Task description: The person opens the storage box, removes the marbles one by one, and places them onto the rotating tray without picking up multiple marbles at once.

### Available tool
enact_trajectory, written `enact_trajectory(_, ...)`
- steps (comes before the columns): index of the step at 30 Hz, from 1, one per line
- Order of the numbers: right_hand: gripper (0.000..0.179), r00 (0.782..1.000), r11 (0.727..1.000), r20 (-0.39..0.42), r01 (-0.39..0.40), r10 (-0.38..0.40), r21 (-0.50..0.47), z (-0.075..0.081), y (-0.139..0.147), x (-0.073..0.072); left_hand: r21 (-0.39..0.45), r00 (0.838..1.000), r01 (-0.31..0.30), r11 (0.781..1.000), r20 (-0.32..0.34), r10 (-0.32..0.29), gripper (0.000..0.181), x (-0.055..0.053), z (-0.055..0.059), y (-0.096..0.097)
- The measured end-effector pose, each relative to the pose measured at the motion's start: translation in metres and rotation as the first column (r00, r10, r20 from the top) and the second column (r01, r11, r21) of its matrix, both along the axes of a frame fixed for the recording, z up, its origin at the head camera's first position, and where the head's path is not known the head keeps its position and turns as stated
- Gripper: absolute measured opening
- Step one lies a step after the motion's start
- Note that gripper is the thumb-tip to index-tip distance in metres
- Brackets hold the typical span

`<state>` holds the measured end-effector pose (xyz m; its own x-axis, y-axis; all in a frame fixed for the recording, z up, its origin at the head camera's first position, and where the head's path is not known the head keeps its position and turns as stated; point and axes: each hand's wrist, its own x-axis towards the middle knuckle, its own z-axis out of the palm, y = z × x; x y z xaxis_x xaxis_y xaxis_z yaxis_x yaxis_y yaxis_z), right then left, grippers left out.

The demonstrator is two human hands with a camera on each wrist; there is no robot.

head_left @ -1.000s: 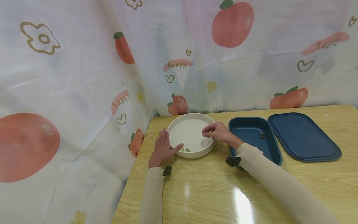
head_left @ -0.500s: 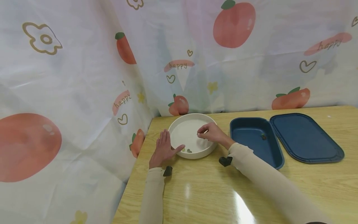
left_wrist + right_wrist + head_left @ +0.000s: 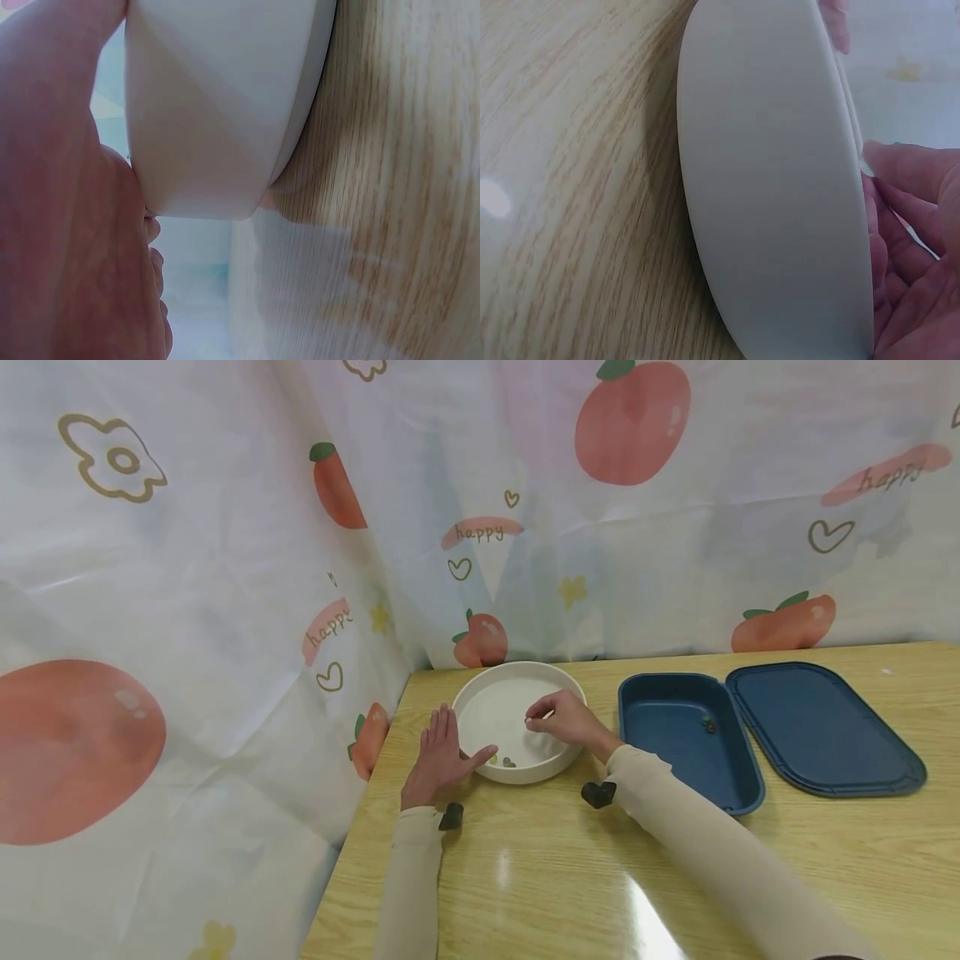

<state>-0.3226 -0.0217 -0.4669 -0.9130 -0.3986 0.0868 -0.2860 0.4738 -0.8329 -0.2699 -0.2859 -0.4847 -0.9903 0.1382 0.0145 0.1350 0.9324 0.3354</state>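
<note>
A round white dish (image 3: pixel 491 714) with a raised wall stands on the table. Near its front wall lie a few tiny bead-like pieces (image 3: pixel 509 762), yellowish and grey-green. My left hand (image 3: pixel 438 762) rests against the dish's left side, fingers straight, thumb over the rim. In the left wrist view the palm side of the hand (image 3: pixel 75 195) touches the upper edge. Over the dish's right half my right hand (image 3: pixel 564 718) has thumb and forefinger together. The right wrist view shows a small pale greenish bead (image 3: pixel 867 168) at the thumb tip, mostly hidden by the fingers.
To the right of the dish sits a deep blue box (image 3: pixel 667 714) with a few tiny red and green pieces (image 3: pixel 708 724) inside. A flat blue lid (image 3: pixel 825 727) lies beside it. A printed curtain (image 3: pixel 637 568) hangs behind and left of the wooden table (image 3: pixel 540 877).
My right hand has moved left, from the dish's right rim to further over its inside. The left hand stays at the dish's left side. The view has shifted slightly.
</note>
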Motion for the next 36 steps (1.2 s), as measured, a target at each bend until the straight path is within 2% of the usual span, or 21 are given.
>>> enact_trajectory(19,0.021,0.999,0.993,0.001,0.042,-0.043,0.107,0.0016,0.0011,0.0050,-0.010,1.000,-0.006,1.000,0.012,0.006,0.115,-0.0011,0.0014,0.0029)
enact_trajectory(29,0.019,0.999,0.995,-0.003,0.045,-0.045,0.084,0.0051,0.0028,0.0070,-0.013,1.000,-0.007,1.000,0.012,0.007,0.115,-0.0019,0.0028,0.0034)
enact_trajectory(36,0.021,0.999,0.999,0.045,0.029,-0.028,-0.015,0.0052,0.0038,0.0085,-0.018,1.000,-0.012,1.000,0.006,0.012,0.115,-0.0003,-0.0011,0.0014)
